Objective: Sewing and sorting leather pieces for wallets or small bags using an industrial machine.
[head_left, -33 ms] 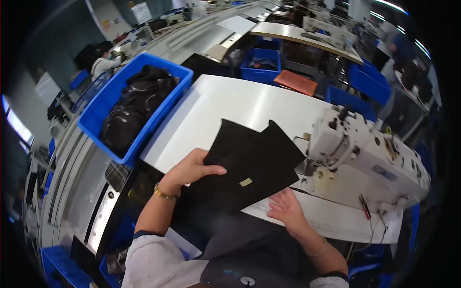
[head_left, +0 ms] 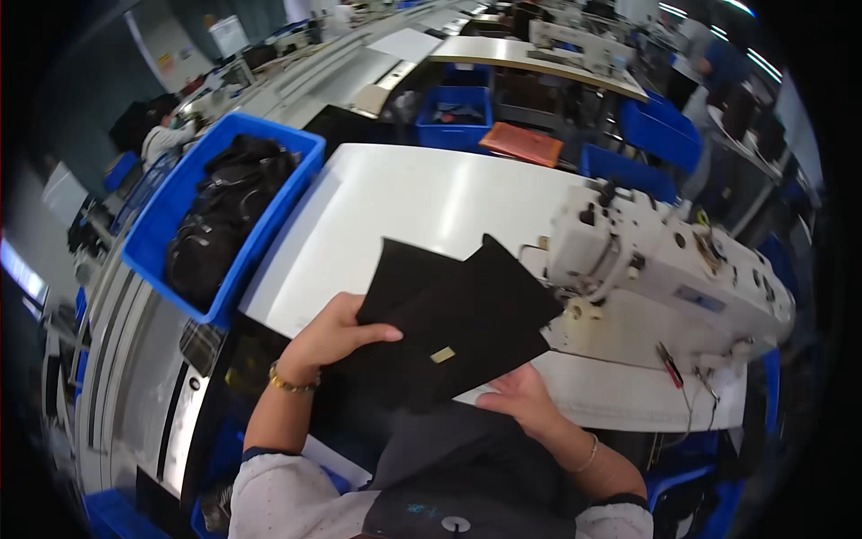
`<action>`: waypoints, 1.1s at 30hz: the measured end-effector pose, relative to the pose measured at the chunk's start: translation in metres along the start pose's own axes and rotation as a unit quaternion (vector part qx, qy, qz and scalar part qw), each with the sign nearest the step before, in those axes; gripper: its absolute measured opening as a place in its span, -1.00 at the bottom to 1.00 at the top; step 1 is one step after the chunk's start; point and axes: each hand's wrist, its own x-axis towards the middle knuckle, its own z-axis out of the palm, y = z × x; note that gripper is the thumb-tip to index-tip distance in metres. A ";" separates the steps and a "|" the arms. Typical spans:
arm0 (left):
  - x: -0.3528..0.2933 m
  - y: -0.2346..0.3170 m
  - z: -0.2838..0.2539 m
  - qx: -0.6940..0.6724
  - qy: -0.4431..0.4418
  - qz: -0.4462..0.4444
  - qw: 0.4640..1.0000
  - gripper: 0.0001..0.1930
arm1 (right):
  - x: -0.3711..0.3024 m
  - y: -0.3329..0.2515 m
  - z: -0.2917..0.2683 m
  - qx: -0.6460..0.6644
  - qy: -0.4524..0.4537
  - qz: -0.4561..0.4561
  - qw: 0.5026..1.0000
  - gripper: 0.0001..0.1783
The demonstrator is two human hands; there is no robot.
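Left hand (head_left: 337, 332) grips black fabric (head_left: 467, 314), thumb on top, fingertips hidden. Right hand (head_left: 525, 400) at fabric's lower right edge, fingers loosely spread; cannot tell whether they pinch it. Fabric held above front of white worktable (head_left: 395, 189), just left of white sewing machine (head_left: 664, 260). Small pale-yellow label (head_left: 443, 355) on fabric. Blue crate (head_left: 277, 223) with black items (head_left: 224, 207) at table's left.

Black fabric pieces (head_left: 476, 310) in the left hand (head_left: 334, 332), right hand (head_left: 525, 402) at their lower edge
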 end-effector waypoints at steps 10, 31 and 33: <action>0.025 0.015 0.126 -0.050 -0.133 0.020 0.990 -0.51 | -0.170 -0.041 -0.083 -0.334 0.374 -0.316 0.806 -0.68; -0.030 -0.121 -0.240 0.704 0.378 -0.008 0.601 -0.45 | -0.429 -0.024 -0.457 -0.260 0.918 0.167 0.251 -0.14; -0.049 -0.126 -0.241 0.729 0.393 -0.221 0.514 -0.33 | -0.426 -0.031 -0.456 -0.251 0.930 0.148 0.222 0.19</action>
